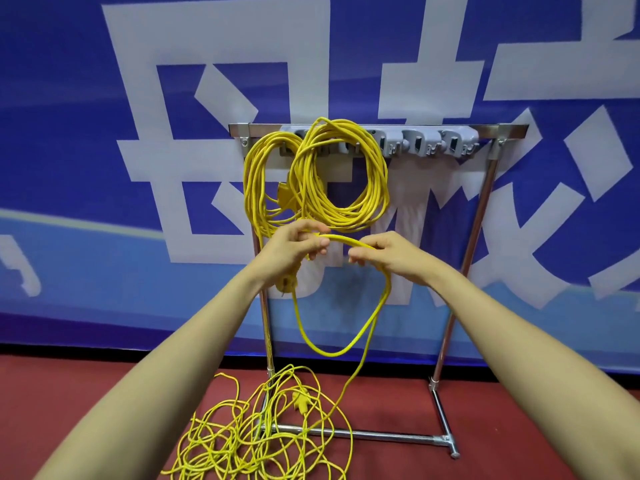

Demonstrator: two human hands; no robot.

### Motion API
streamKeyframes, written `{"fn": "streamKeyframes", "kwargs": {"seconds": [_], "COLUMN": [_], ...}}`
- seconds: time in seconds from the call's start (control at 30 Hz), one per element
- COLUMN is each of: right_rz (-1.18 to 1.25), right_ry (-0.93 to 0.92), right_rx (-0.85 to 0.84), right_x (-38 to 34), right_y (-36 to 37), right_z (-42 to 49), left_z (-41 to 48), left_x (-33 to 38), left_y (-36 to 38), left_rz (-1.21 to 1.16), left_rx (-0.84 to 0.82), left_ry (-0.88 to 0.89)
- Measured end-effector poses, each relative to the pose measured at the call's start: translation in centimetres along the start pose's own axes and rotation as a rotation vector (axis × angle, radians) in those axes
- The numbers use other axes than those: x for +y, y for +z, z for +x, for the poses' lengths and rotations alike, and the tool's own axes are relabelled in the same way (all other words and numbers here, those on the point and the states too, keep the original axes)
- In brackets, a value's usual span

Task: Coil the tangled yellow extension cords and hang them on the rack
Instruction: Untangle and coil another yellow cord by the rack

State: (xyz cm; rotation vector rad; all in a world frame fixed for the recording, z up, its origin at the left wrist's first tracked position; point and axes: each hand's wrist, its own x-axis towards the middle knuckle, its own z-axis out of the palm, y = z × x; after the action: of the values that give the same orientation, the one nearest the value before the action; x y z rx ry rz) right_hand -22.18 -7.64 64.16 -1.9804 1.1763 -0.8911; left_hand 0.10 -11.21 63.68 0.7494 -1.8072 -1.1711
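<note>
We see left hand (298, 244), right hand (384, 254) both curled round yellow cord (341, 240) before rack (481, 202), loop hanging below. Plug (285, 284) dangles under left wrist, likely same cord. Coils (346, 216) hang on rack; tangled remainder (242, 438) on red floor (104, 382).

Two yellow cord coils (346, 218) hang on the chrome tube rack (464, 268). A third yellow cord (249, 441) lies tangled at its foot.
</note>
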Motion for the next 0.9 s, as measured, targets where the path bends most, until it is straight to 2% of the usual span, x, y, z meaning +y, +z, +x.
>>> {"fn": "streamKeyframes", "kwargs": {"seconds": [0.07,0.13,0.23,0.4,0.53,0.6,0.73,0.8,0.9], "right_rz": [0.108,0.152,0.029,-0.051,-0.117,-0.165,-0.149,-0.095,-0.017], "right_ry": [0.026,0.035,0.005,-0.008,0.004,-0.008,0.028,0.084,0.069], "right_rx": [0.085,0.127,0.061,-0.025,-0.154,-0.186,-0.091,-0.048,0.005], "right_x": [-0.2,-0.3,-0.4,-1.0,-0.9,-0.9,0.1,1.0,2.5], "right_y": [-0.6,-1.7,-2.4,-1.8,-1.6,-1.4,-1.4,-1.2,0.0], "right_z": [0.1,0.1,0.0,0.4,0.5,0.5,0.5,0.3,0.1], "left_z": [0.1,-0.2,-1.0,-0.3,0.5,0.5,0.3,0.3,0.9], "left_x": [0.0,-0.4,-0.9,-0.2,1.0,0.8,0.6,1.2,1.8], "left_y": [-0.3,-0.7,-0.7,0.9,1.2,1.3,2.1,2.1,1.7], "left_rz": [-0.104,-0.088,-0.052,-0.074,0.002,0.065,0.087,0.214,0.492], "left_rx": [-0.062,-0.155,-0.266,-0.226,-0.385,-0.412,-0.196,-0.145,-0.083], "left_ry": [-0.081,-0.157,-0.252,-0.333,-0.400,-0.376,-0.211,-0.132,-0.012]}}
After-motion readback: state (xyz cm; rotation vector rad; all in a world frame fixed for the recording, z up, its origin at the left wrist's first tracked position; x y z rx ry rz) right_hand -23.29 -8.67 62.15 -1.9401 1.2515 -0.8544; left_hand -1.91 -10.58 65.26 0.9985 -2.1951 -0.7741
